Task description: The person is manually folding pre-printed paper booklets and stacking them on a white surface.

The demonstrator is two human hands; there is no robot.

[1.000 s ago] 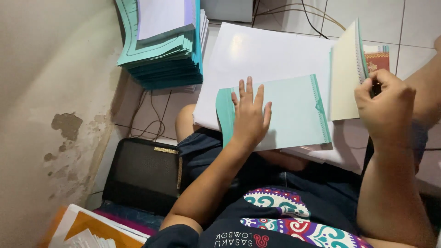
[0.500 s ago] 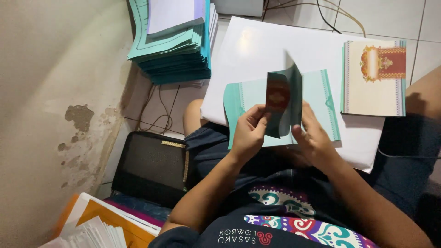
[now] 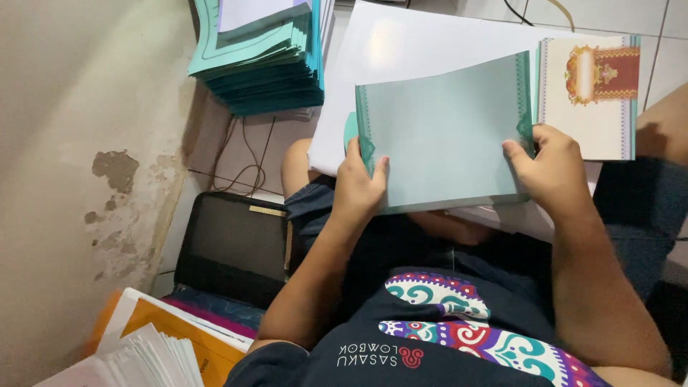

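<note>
Teal card [image 3: 444, 136] gripped by left hand [image 3: 358, 188], right hand [image 3: 552, 168].

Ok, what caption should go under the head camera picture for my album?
Both hands, left hand and right hand, hold a pale teal card open over a white sheet.

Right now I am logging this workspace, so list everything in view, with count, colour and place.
Teal sheet: one, pale teal with a darker border, held flat over the lap.
White board: one, white, under the sheet.
Printed card: one, cream with a red and gold ornament, upper right.
Teal stack: one pile, teal, top left.
Black case: one, black, on the floor at left.
Paper pile: one, white and orange, bottom left.
Left hand: grip on the sheet's left edge.
Right hand: grip on its right edge.
</note>
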